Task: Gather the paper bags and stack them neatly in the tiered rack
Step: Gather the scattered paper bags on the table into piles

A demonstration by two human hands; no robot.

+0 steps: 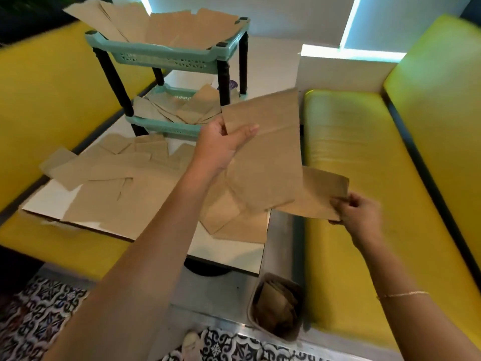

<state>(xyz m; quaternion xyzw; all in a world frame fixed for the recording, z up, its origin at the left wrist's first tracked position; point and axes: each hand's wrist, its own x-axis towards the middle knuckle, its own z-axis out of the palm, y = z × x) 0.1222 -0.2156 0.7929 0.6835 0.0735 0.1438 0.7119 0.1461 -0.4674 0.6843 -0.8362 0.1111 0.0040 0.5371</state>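
My left hand (pixel 221 145) pinches the left edge of a flat brown paper bag (pixel 265 152), held up over the table's right side. My right hand (pixel 358 211) pinches the corner of a second brown bag (pixel 317 196), which juts out low past the table's right edge. Several more flat bags (pixel 112 175) lie scattered over the white table (pixel 229 247). The teal tiered rack (pixel 166 52) with black legs stands at the far end of the table. Bags fill its top tier (pixel 166 27) and lie loosely in its lower tier (pixel 182 108).
Yellow bench seats flank the table on the left (pixel 52 82) and right (pixel 364 178). A small bin (pixel 277 306) holding brown paper stands on the floor by the right bench. Patterned tiles (pixel 39 313) cover the floor near me.
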